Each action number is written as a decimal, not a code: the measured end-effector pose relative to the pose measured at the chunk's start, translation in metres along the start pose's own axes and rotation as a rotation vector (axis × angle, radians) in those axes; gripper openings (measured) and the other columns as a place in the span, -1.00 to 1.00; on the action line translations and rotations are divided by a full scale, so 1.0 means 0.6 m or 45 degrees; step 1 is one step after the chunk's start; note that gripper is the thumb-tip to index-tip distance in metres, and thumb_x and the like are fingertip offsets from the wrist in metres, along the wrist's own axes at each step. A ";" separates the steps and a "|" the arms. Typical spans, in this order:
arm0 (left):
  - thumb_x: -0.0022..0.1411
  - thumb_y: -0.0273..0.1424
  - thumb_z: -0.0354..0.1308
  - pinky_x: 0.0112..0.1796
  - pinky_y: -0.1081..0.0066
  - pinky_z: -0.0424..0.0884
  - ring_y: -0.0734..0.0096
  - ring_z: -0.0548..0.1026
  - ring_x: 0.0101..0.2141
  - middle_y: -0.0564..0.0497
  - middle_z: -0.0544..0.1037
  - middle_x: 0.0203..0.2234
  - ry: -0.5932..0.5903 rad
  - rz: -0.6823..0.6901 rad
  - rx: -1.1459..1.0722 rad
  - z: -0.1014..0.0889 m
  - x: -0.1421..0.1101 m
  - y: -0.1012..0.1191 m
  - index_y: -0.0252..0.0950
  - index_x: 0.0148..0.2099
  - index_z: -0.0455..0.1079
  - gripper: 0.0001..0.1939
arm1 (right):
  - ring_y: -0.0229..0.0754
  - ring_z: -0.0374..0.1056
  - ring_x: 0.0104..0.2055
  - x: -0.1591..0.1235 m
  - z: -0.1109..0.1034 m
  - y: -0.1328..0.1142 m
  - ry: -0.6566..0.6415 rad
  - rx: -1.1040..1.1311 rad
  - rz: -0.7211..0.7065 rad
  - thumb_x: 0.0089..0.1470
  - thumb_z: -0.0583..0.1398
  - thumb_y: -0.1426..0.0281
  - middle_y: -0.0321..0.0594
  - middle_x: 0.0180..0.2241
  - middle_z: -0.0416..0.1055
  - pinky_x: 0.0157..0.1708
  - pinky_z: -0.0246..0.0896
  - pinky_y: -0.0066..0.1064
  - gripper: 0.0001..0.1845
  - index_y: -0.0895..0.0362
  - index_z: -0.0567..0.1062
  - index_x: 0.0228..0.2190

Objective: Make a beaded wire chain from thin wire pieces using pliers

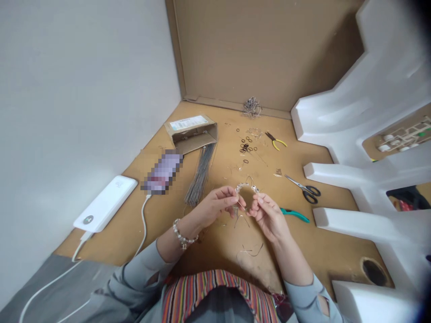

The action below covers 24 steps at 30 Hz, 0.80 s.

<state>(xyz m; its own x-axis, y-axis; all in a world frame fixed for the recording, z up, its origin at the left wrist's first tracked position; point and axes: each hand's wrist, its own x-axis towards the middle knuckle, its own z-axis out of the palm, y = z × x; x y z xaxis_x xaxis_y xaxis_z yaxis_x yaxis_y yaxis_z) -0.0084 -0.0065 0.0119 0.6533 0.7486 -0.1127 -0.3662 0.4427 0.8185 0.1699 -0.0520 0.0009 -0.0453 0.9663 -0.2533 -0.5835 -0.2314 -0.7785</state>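
Note:
My left hand (pixel 218 204) and my right hand (pixel 266 213) are raised close together over the brown cardboard surface (pixel 323 251). Between them arches a short string of clear beads on thin wire (pixel 247 187). Each hand pinches one end of it with closed fingers. Loose wire ends hang down below my fingertips. A clear bead bracelet (pixel 183 235) sits on my left wrist.
Bundle of grey wires (pixel 200 175) beside a small open box (pixel 191 131). Black rings (pixel 245 146), yellow-handled pliers (pixel 276 141), scissors (pixel 305 188), teal-handled tool (pixel 296 215). Phone (pixel 162 172) and white power bank (pixel 106 202) at left. White foam blocks (pixel 363 134) along the right.

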 end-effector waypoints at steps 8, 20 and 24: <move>0.13 -0.27 0.16 -0.54 0.53 0.38 0.51 0.44 -0.48 0.04 0.41 -0.49 0.085 0.204 0.292 0.009 0.004 -0.019 -0.34 -0.37 0.20 -0.74 | -0.32 0.42 -0.54 -0.001 -0.003 0.000 0.053 -0.004 0.067 -0.11 0.32 0.34 -0.31 -0.55 0.47 -0.45 0.39 -0.51 -0.79 0.18 0.51 -0.38; 0.16 -0.45 0.11 -0.33 0.46 0.45 0.49 0.45 -0.27 -0.13 0.36 -0.13 0.245 0.848 1.221 -0.006 0.001 -0.030 -0.31 -0.15 0.27 -0.82 | -0.35 0.39 -0.56 0.003 -0.028 -0.013 0.052 0.121 0.117 -0.10 0.29 0.44 -0.32 -0.57 0.45 -0.46 0.41 -0.52 -0.83 0.21 0.52 -0.36; 0.20 -0.52 0.04 -0.22 0.43 0.43 0.45 0.42 -0.18 -0.10 0.39 -0.09 0.071 1.109 1.736 -0.014 -0.002 -0.023 -0.28 -0.14 0.30 -0.84 | -0.35 0.39 -0.57 0.006 -0.029 -0.010 0.028 0.197 0.200 -0.09 0.27 0.50 -0.32 -0.57 0.45 -0.47 0.42 -0.52 -0.85 0.21 0.51 -0.36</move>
<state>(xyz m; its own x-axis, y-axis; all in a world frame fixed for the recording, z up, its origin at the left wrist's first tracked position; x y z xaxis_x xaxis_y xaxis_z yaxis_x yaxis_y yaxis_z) -0.0101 -0.0094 -0.0039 0.5385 0.5545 0.6345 0.2561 -0.8251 0.5037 0.1872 -0.0491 -0.0053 -0.1289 0.9167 -0.3783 -0.6883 -0.3573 -0.6314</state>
